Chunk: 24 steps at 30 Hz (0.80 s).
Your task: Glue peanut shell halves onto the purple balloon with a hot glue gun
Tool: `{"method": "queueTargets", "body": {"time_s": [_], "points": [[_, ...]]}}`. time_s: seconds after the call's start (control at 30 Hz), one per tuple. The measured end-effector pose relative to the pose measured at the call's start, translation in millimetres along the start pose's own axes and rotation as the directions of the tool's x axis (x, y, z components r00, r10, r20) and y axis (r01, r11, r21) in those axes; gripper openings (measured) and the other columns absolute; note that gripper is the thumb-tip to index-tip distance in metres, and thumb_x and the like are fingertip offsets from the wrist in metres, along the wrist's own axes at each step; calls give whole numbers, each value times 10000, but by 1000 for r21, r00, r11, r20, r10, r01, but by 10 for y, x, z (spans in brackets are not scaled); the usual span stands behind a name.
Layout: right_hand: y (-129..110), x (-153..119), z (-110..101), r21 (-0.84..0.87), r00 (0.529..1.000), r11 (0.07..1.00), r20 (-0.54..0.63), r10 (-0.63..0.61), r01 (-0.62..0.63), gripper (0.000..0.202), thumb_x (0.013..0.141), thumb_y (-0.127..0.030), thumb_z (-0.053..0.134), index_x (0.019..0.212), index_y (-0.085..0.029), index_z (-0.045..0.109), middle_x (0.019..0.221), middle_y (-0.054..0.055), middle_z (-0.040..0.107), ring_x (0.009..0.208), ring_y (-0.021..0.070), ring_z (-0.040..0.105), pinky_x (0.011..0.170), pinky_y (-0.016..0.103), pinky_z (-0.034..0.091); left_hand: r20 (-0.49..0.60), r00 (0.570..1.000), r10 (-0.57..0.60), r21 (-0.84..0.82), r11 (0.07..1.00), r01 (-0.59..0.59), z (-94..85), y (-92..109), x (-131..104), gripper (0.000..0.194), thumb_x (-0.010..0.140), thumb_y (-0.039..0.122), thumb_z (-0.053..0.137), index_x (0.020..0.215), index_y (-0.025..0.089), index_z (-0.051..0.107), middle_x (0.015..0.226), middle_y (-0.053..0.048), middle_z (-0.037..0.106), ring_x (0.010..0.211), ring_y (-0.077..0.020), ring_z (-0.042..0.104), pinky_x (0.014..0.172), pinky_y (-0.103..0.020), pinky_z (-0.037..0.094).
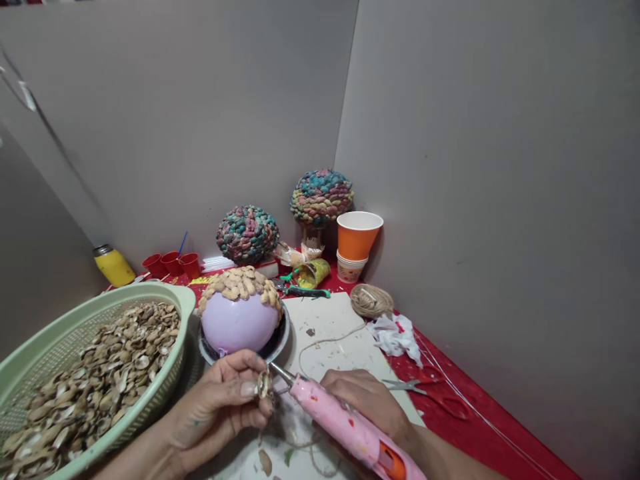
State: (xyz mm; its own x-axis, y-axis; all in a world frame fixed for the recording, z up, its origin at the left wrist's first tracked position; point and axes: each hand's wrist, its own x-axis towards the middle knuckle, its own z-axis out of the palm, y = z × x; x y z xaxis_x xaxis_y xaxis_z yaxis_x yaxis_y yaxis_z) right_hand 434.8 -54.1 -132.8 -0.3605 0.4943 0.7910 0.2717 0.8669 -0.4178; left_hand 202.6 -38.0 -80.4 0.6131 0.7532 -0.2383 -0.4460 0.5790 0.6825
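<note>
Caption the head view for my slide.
Left hand holds a peanut shell near a pink glue gun in the right hand, a shell-topped lilac balloon beyond.

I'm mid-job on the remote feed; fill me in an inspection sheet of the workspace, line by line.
Surface: pale board with scraps, over a red covering.
Work items: lavender balloon in a dark bowl, its top covered with shells; green basket of loose shells at left.
Clutter: scissors, twine ball, crumpled white material, pliers.
Hands: left hand pinches a shell piece; right hand grips a pink glue gun, nozzle near that piece, contact unclear.
Cables: thin white strands at right, cable or string unclear; glue gun cord, nothing seen.
Surroundings: grey walls; two multicoloured balls at the back.
</note>
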Motion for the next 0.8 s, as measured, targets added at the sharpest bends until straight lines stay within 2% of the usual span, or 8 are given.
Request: {"method": "queueTargets", "body": {"time_s": [0.17, 0.27, 0.5, 0.7, 0.8], "points": [[-16, -14, -10, -31, 999, 999, 50, 12, -11, 341, 1005, -473, 386, 783, -235, 488, 634, 17, 586, 562, 165, 562, 545, 281, 424, -16, 1000, 25, 29, 999, -24, 8, 17, -11, 232, 666, 135, 854, 860, 139, 727, 741, -36, 718, 680, -129, 694, 673, -228, 573], [-44, 8, -25, -64, 999, 998, 47, -3, 6, 279, 986, -417, 431, 791, -232, 504, 626, 20, 592, 558, 168, 568, 535, 280, 426, -32, 998, 59, 76, 996, -56, 35, -19, -18, 234, 665, 158, 860, 853, 138, 722, 756, -36, 718, 667, -116, 669, 694, -237, 551], [-152, 174, -92, -137, 997, 988, -9, -72, 70, 206, 971, -363, 505, 823, -221, 520, 574, -2, 589, 477, 145, 553, 470, 246, 419, -50, 996, 68, 175, 983, -58, 101, -219, -77, 330, 606, 272, 906, 836, 156, 700, 700, -41, 696, 634, -128, 632, 635, -243, 497], [-158, 192, -82, -165, 993, 979, 5, -117, 117, 273, 993, -365, 425, 754, -238, 464, 529, -18, 539, 443, 145, 513, 444, 262, 376, -95, 965, 243, 221, 951, -218, 102, 2, -97, 275, 681, 188, 857, 909, 157, 708, 756, -15, 677, 687, -105, 614, 692, -218, 503], [-160, 190, -77, -171, 995, 980, -5, -103, 101, 340, 1018, -432, 391, 746, -239, 453, 525, -22, 521, 444, 142, 501, 450, 267, 364, -92, 959, 267, 198, 949, -245, 118, 96, -110, 291, 693, 187, 849, 942, 173, 701, 774, -3, 668, 686, -99, 608, 699, -225, 519]]}}
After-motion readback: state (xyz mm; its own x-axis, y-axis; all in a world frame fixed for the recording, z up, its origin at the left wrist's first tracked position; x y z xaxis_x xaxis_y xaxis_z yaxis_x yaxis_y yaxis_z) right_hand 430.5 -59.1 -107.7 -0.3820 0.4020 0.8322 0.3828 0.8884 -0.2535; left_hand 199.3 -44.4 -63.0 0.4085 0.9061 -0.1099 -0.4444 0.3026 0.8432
